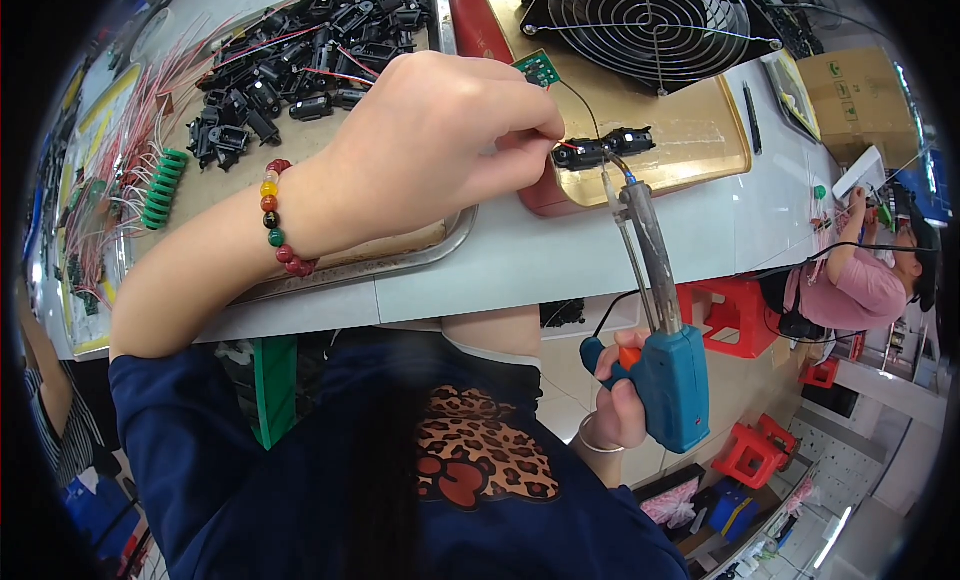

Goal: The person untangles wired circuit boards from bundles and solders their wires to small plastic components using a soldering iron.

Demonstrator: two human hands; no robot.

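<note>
My left hand [455, 145] reaches across to the gold-topped box [690, 150], fingers pinched on a thin red wire [569, 145]. The wire meets a black plastic part [580, 156] lying on the box, beside a similar black part [630, 140]. My right hand [622, 415] grips a blue soldering gun [672, 385] with an orange trigger, held upright below the table edge. The gun's metal tip [622, 166] is at the black parts; exact contact is too small to tell. A small green circuit board [537, 68] shows just beyond my left knuckles.
A metal tray [440, 242] of black plastic parts [320, 55] lies to the left. Wired pieces and a green block [163, 188] sit farther left. A black fan [655, 25] with a wire guard stands behind. At the right are a cardboard box [855, 95], red stools [730, 315] and another person [850, 290].
</note>
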